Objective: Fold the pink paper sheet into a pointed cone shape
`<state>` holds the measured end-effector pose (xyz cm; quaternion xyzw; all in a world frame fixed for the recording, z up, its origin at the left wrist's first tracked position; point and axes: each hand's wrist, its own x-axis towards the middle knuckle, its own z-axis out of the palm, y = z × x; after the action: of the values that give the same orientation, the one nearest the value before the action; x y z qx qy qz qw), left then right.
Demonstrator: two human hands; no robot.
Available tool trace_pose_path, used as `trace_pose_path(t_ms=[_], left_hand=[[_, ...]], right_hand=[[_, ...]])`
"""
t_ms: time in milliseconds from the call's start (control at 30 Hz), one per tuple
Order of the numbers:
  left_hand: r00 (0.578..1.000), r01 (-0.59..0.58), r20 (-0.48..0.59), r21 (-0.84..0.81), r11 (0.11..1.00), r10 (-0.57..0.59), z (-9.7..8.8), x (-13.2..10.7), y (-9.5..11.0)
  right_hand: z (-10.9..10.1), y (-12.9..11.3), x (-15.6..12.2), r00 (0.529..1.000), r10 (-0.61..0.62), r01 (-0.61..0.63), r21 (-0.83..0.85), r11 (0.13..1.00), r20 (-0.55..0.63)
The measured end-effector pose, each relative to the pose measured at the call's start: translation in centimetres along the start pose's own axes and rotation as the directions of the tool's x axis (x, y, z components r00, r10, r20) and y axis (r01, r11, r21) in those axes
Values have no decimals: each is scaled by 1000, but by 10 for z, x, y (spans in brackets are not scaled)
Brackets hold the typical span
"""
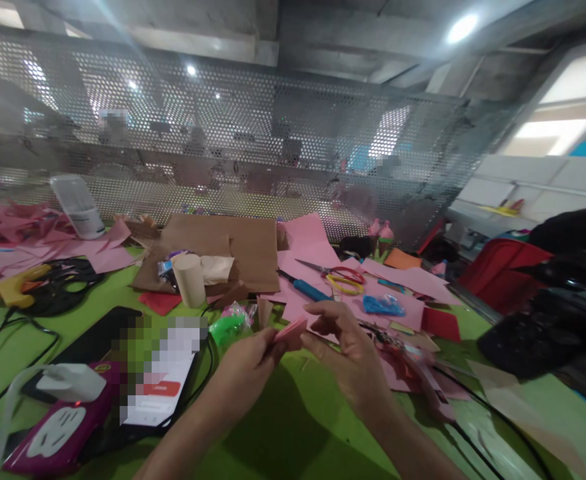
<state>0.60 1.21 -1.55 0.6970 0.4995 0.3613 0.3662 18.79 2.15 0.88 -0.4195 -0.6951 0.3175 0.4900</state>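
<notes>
My left hand (255, 363) pinches a small folded piece of pink paper (291, 331) between thumb and fingers, above the green table. My right hand (345, 353) is at the paper's right end with thumb and curled fingers apart. Its thumb tip is close to the paper's edge; I cannot tell whether it touches. Beyond the right hand lie a blue-handled tool (309, 291), scissors with red handles (347, 274) and a yellow-handled pair (345, 285) on pink sheets (310, 243). A pink glue gun (430, 387) rests to the right, its cable running toward me.
On the left are a phone (165, 380), a purple power strip (53, 427) with a white plug, and a yellow glue gun (15, 287). Cardboard (253, 247), a paper tube (189, 280) and a green plastic packet (230, 325) lie ahead. A perforated metal screen (253, 153) stands behind.
</notes>
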Motion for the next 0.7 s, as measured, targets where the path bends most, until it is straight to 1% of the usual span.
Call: trace_pose_path(t_ms=[67,133,233,433,567,700], left_hand=[[1000,-8,14,-5,1000,8,1,-1,0],[1000,-18,12,-4,1000,18,1,-1,0],[1000,-28,9,8,1000,28,1,-2,-1],[1000,-12,22,29,999,11,1,-2,1],[999,-16,29,14,1000,16,1,-3,2],[999,-18,27,-15,1000,19,0,-3,3]], right_hand=[[0,-1,1,999,-31,32,-12,999,18],[0,-3,2,999,-36,36,-21,999,26],[0,-3,3,999,-51,51,-36,998,21],[0,-1,5,994,-105,105,-50,993,1],[0,-2,6,991,-133,131,-81,988,-18],[0,-3,5,991,-133,132,-85,988,-5]])
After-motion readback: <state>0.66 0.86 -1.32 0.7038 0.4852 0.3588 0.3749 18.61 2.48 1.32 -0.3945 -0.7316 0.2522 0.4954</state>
